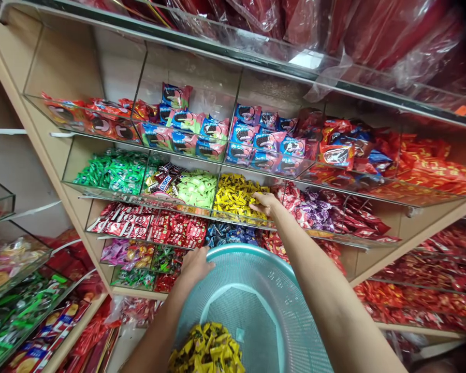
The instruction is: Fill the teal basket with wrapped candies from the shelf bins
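Left hand (196, 265) grips basket (295, 311) rim. Right hand (264, 203) curled into yellow candies (233, 197) in shelf bin (241, 219), can't tell if holding any. Small pile (207, 352) in basket, bin near full: looks early.

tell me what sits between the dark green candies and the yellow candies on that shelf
In the head view, one compartment separates the dark green candies from the yellow candies: it holds Snickers bars and pale green sweets.
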### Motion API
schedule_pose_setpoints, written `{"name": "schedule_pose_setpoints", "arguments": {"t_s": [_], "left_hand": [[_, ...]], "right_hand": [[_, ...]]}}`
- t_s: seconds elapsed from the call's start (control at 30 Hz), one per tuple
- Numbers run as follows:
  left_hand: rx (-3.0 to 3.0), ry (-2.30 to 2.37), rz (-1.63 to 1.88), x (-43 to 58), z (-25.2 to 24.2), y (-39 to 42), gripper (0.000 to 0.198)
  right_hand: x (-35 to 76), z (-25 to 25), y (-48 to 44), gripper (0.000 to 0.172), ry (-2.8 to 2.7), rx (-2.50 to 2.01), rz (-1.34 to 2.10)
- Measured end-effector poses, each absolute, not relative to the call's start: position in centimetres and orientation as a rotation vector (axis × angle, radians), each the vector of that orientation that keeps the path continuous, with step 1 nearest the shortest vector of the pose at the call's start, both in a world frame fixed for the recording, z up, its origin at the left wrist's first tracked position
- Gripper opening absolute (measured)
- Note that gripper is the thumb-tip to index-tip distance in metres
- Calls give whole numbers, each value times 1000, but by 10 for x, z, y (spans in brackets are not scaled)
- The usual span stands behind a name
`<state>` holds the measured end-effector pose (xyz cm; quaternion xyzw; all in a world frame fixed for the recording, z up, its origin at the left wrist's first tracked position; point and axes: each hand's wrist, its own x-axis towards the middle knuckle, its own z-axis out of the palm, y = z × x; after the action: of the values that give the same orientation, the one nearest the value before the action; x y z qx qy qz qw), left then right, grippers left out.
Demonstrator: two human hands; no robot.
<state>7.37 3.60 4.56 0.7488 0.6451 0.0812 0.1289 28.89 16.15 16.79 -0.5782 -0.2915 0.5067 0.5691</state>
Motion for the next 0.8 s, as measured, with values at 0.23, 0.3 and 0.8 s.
{"name": "schedule_pose_setpoints", "arguments": {"t_s": [0.23,0.3,0.8], "left_hand": [[2166,1868,260,71,47,38,37],[2148,1863,261,72,50,37,37],[2159,1870,223,71,52,42,36]], "right_hand": [[289,174,155,6,-510,-1066,1370],[288,176,149,5,-468,-966,1427],[258,187,72,9,-724,-788,1600]]}}
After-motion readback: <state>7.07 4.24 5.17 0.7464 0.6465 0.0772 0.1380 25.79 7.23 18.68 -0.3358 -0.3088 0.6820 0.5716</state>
